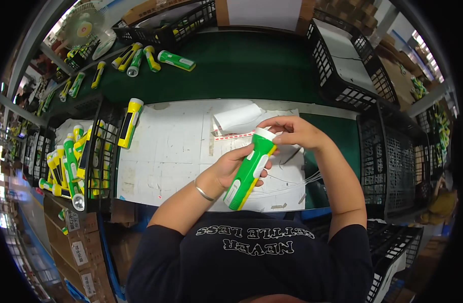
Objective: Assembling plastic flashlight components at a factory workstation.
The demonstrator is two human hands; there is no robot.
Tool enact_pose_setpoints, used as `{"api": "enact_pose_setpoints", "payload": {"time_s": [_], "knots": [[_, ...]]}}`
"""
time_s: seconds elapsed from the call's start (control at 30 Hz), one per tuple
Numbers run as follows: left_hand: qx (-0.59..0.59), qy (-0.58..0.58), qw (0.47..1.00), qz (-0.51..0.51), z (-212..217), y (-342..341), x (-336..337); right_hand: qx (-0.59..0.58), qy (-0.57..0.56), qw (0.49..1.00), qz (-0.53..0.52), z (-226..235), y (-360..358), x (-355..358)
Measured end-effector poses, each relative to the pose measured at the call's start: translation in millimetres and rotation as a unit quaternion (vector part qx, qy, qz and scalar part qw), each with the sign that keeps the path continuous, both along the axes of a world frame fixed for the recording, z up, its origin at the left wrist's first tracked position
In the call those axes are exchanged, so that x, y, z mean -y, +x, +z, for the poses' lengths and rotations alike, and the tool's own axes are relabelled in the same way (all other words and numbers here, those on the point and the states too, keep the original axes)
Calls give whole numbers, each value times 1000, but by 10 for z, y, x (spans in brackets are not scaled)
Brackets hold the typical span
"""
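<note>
A green and yellow flashlight (246, 174) is held tilted over the white work surface, its white head end pointing up and away from me. My left hand (235, 164) wraps around its body from the left, a silver bangle on that wrist. With the fingers of my right hand (292, 132) I grip the white rim at the head end. Just beyond lies a curled white sheet (237, 119), with a strip of red marks (234, 137) along its near side. Another flashlight (130, 123), yellow with a dark panel, rests at the left edge of the surface.
At the left, a black crate (101, 151) holds several flashlights. More flashlights (177, 60) lie on the green belt (231, 65) at the back. Black crates (342, 60) stand at back right and right (393, 156). Thin pale wires (292, 183) spread near my right forearm.
</note>
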State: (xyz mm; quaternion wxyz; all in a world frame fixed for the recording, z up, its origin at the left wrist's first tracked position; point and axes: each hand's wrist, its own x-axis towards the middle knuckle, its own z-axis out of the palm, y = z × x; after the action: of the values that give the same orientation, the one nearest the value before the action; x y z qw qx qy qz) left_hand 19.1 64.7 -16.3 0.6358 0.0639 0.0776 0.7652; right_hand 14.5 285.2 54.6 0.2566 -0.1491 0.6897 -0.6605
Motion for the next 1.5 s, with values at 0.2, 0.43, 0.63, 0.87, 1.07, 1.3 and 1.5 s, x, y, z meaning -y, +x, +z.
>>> {"api": "enact_pose_setpoints", "payload": {"time_s": [0.2, 0.43, 0.63, 0.87, 1.07, 1.3, 1.5], "knots": [[-33, -137, 975, 173, 23, 7, 21, -60, 137, 960, -235, -354, 435, 71], [-128, -227, 938, 230, 91, -20, -42, -23, 95, 963, -251, -541, 931, 282], [-138, -256, 923, 251, 81, -38, -88, -114, 140, 952, -248, -482, 1063, 385], [-302, -287, 865, 280, 272, 70, -93, -471, 407, 757, -199, -243, 983, 652], [-387, -291, 816, 317, 134, 104, -41, -499, 446, 731, -134, -252, 1011, 760], [-258, -324, 840, 350, 49, 45, 108, -489, 254, 833, 56, -378, 1403, 854], [-268, -265, 870, 318, 84, 181, 31, -318, 268, 867, -274, -445, 935, 879]]}}
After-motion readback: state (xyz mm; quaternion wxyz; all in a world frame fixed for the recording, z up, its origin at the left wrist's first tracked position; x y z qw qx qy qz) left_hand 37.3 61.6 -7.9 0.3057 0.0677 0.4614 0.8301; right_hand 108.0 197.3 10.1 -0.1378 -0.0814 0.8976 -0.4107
